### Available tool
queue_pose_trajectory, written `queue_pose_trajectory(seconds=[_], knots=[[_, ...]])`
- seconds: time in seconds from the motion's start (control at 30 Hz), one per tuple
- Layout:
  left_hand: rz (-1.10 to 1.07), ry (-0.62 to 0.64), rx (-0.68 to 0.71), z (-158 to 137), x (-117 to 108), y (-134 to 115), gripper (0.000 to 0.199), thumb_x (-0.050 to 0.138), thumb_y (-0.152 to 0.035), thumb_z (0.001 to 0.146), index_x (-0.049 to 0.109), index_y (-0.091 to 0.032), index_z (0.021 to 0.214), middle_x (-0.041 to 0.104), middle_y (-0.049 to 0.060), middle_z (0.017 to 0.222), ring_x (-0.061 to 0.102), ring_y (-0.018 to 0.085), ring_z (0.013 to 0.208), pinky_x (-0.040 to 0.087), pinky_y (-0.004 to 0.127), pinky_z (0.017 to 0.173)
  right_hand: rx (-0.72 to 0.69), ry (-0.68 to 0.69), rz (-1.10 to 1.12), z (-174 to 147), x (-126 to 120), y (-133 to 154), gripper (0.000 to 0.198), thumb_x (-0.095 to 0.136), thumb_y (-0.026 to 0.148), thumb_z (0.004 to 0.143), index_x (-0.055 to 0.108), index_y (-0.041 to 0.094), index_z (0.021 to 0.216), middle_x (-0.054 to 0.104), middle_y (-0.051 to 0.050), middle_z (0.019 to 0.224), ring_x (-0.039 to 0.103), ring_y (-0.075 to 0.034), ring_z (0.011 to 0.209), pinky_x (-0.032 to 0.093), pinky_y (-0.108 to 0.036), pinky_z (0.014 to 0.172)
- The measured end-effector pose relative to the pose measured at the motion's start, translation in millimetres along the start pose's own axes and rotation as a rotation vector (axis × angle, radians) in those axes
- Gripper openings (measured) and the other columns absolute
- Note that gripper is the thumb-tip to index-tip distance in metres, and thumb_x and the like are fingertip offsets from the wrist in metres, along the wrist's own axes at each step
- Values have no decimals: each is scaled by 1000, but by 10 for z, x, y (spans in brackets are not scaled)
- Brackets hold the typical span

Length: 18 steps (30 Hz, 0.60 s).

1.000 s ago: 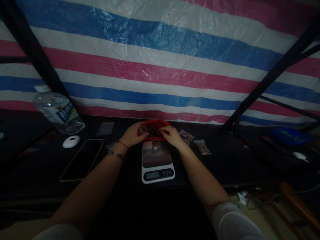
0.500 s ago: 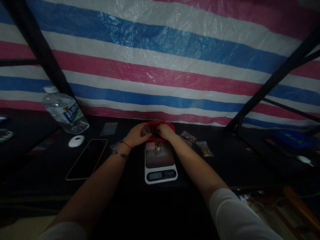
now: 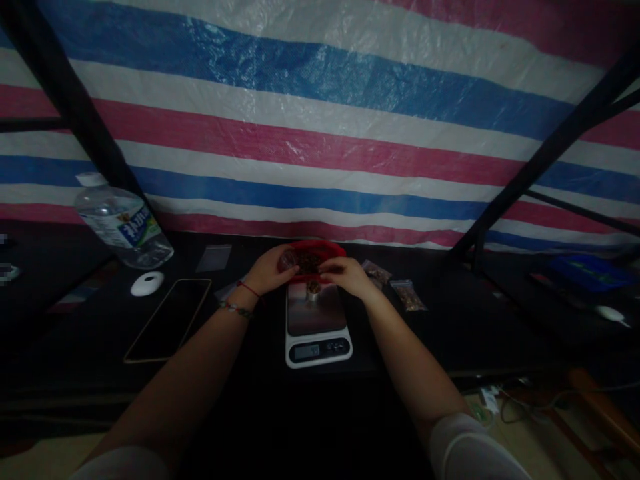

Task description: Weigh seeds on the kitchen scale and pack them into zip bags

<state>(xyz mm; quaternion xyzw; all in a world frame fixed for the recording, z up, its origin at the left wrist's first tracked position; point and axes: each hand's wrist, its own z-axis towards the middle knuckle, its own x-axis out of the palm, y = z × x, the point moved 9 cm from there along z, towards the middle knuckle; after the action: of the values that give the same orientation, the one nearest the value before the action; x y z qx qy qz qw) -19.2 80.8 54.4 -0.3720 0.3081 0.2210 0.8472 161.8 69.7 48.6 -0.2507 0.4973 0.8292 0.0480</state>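
Picking, it seems, from the red bowl (image 3: 330, 250) just behind the scale (image 3: 317, 320), the right hand (image 3: 346, 275) curls its fingers, hold unclear; the left hand (image 3: 270, 268) grasps a clear container (image 3: 287, 259). Next probably calls for a light pinch.

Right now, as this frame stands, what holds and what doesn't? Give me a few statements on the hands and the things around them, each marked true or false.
1. A small silvery cup stands on the scale. True.
2. The left hand rests on the phone. False: it is at the left side of the red bowl.
3. The right hand is at the near right edge of the bowl. True.
4. The phone lies to the right of the scale. False: it lies to the left.
5. A small clear bag holds brownish bits. True.
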Motion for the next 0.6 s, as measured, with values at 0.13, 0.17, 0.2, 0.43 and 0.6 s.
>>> queue_pose_trajectory(seconds=[0.13, 0.17, 0.2, 0.43, 0.6], knots=[[10, -3, -16, 0, -2, 20, 57, 58, -50, 78, 53, -17, 124, 63, 11, 118, 60, 27, 108, 46, 42, 96, -71, 102, -32, -65, 103, 171, 11, 72, 23, 72, 73, 17, 82, 73, -4, 82, 66, -16, 76, 50, -26, 72], [12, 0, -19, 2, -1, 25, 57, 58, -50, 78, 53, -17, 124, 63, 11, 118, 60, 27, 107, 46, 42, 96, -95, 121, -57, -70, 124, 214, 9, 73, 22, 72, 73, 17, 80, 72, -3, 80, 66, -15, 75, 49, -26, 72], [14, 4, -20, 4, 2, 27, 57, 58, -50, 78, 53, -17, 124, 63, 11, 117, 60, 27, 107, 46, 42, 96, -120, 136, -79, -73, 142, 251, 6, 74, 22, 72, 73, 18, 77, 72, -3, 78, 65, -15, 74, 49, -25, 72], [19, 5, 0, 14, 3, 12, 58, 57, -51, 78, 53, -16, 125, 63, 10, 117, 60, 27, 105, 47, 42, 94, -268, 139, -87, -80, 129, 385, 4, 73, 16, 74, 74, 18, 78, 70, -4, 81, 65, -15, 79, 49, -27, 76], [28, -6, 1, 12, -2, 21, 57, 59, -49, 78, 54, -16, 124, 64, 10, 116, 61, 26, 104, 48, 41, 93, -263, 166, -99, -77, 126, 387, 5, 69, 14, 77, 73, 17, 77, 67, -3, 80, 63, -14, 76, 49, -25, 72]])
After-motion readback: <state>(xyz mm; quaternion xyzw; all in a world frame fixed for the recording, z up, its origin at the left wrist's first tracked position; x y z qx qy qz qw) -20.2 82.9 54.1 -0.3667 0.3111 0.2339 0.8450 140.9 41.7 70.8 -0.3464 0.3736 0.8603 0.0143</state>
